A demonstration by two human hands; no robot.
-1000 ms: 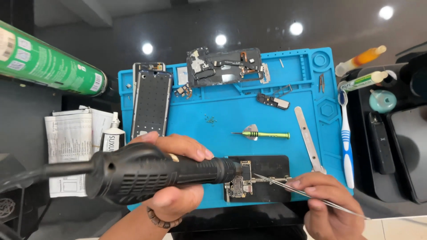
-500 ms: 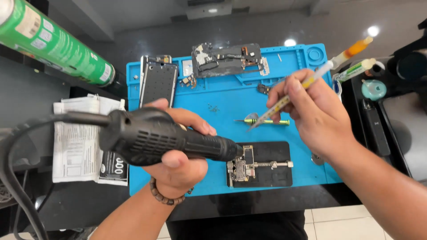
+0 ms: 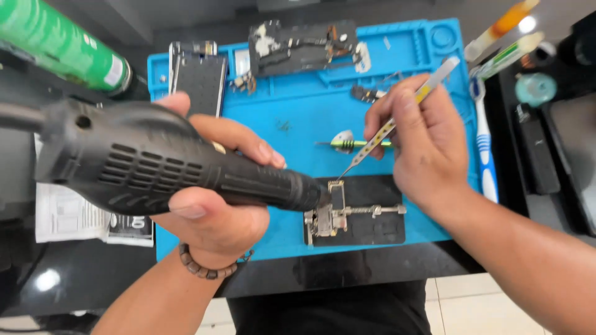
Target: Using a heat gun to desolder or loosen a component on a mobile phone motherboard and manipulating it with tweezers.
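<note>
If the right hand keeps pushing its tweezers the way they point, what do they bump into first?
Probably the small circuit board clamped on the black holder. The right hand aims its tweezers down-left, tip just above it; depth is unclear.

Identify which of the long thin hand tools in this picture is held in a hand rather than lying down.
The tweezers, pinched in the right hand, tip down at the clamped circuit board. The green-handled tool lies on the blue mat; the toothbrush lies at its right edge.

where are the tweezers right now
In the head view, the tweezers are in the right hand, right of centre over the blue mat, tip touching the small board by the hot-air gun's nozzle.
</note>
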